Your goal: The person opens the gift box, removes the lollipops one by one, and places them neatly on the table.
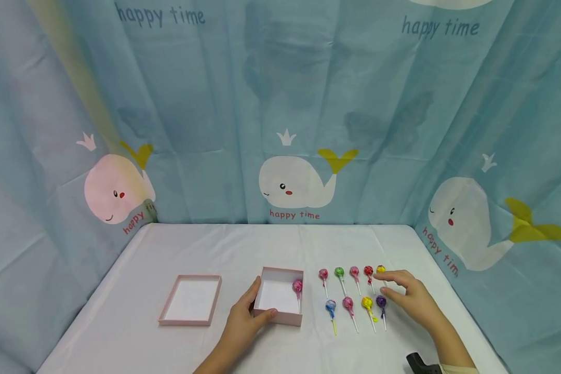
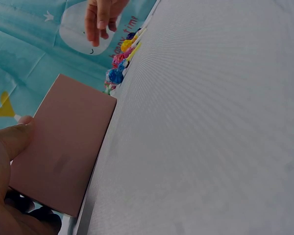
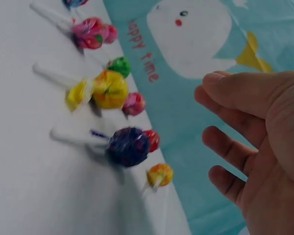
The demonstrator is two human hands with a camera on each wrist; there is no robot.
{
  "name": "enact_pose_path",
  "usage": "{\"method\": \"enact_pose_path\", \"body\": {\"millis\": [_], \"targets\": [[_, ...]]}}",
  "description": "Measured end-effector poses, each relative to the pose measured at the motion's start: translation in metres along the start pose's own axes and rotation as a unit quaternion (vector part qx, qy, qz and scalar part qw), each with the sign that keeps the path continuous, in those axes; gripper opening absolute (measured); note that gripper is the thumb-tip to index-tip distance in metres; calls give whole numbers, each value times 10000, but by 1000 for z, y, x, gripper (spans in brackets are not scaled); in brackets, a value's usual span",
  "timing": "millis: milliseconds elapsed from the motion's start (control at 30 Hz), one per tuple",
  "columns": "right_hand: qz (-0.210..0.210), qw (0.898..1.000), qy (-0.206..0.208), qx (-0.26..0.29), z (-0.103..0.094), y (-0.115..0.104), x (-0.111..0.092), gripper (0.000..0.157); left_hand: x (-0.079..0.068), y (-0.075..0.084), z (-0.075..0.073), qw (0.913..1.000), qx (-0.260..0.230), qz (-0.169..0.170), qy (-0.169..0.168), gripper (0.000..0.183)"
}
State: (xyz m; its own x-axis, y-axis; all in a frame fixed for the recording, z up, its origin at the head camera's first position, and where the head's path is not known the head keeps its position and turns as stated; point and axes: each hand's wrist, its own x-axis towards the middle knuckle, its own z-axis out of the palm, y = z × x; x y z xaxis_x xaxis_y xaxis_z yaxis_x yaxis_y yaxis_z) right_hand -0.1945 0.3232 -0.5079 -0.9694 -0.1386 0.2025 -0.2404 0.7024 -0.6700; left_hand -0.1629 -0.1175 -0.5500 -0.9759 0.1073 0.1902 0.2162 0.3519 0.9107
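My left hand (image 1: 243, 318) grips a shallow pink box (image 1: 284, 318) at its left front corner, thumb along the front wall. Inside the box, a pink lollipop (image 1: 297, 286) lies against the right side. My right hand (image 1: 416, 300) hovers at the right end of two rows of wrapped lollipops, fingers loosely bent, thumb apart, holding nothing. Nearest to it are a purple lollipop (image 1: 381, 301) in the front row and a yellow lollipop (image 1: 381, 269) in the back row, partly hidden by the fingers. In the right wrist view, the purple lollipop (image 3: 129, 147) lies apart from the fingers.
A pink box lid (image 1: 185, 322) with a white inside lies left of my left hand. Other lollipops, such as a blue one (image 1: 330, 305) and a green one (image 1: 339, 272), lie between box and right hand. A whale-print curtain (image 1: 205, 182) surrounds the white table (image 1: 121, 337).
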Motion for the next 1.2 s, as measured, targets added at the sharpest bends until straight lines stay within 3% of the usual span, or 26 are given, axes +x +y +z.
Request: {"method": "enact_pose_path", "body": {"millis": [333,700,967,1200], "targets": [[-704,9974,85,149,-1,-37,22,30,0,0,-2,9999,-71,-128,-28,102],[-1372,9905,-134,-4,15,-87,53,29,-3,3,0,9999,43,-41,83,98],[-1612,9844,-703,-53,37,-113,76,26,-2,4,1,10000,26,-7,60,100],[-1584,9790,-1273,-158,60,-133,90,25,-2,2,0,9997,-97,-224,-52,103]]}}
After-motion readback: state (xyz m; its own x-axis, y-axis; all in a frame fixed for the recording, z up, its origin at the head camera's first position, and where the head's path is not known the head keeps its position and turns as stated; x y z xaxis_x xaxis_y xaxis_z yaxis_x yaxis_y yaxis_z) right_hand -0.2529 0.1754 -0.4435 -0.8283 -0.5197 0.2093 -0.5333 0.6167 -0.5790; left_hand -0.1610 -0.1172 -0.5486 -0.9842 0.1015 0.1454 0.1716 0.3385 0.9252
